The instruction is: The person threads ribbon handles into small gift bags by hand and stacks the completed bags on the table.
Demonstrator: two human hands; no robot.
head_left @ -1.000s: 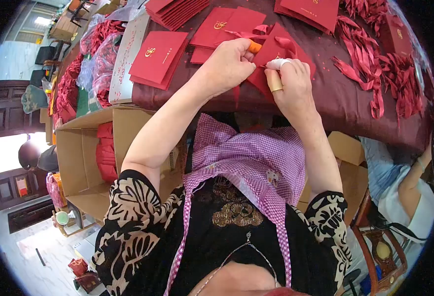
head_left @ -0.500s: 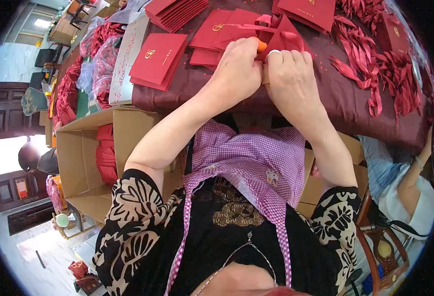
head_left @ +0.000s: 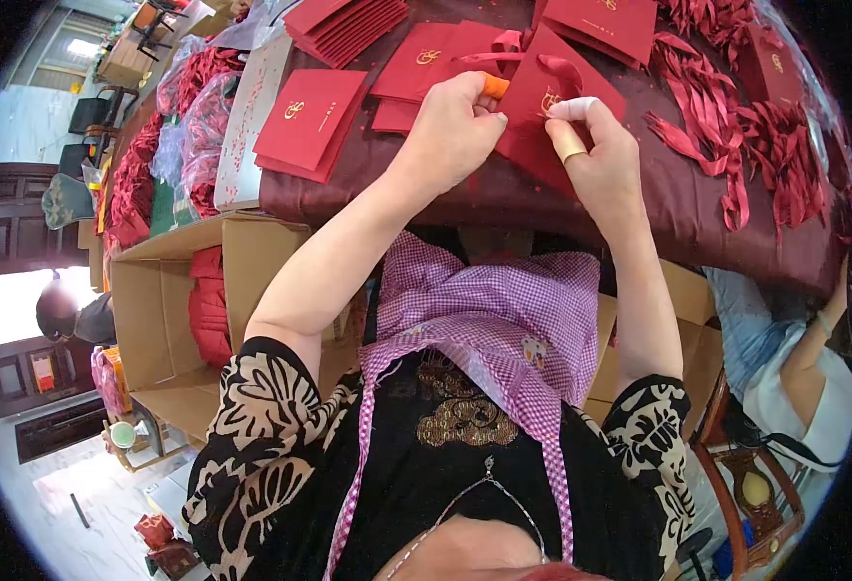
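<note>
A red paper gift bag (head_left: 542, 145) with a gold emblem lies tilted at the table's near side. My left hand (head_left: 457, 134), an orange cover on one fingertip, is closed on the bag's left edge. A dark red ribbon (head_left: 563, 70) loops over the bag's face. My right hand (head_left: 602, 160) wears a white fingertip cover and a tan band on the thumb. Its thumb and forefinger pinch the ribbon near the emblem; the exact grip is partly hidden by the fingers. Another ribbon loop (head_left: 506, 43) shows just behind the bag.
Folded red bags (head_left: 309, 116) lie at left, with more stacks (head_left: 348, 24) (head_left: 600, 24) behind. Loose red ribbons (head_left: 702, 116) cover the table's right side. An open cardboard box (head_left: 169, 320) stands at lower left. Another person's arm (head_left: 808, 363) is at far right.
My hands have moved apart, the right one shifting right and turning so its thumb and forefinger show. The bag's front, with its emblem, has come into view.
</note>
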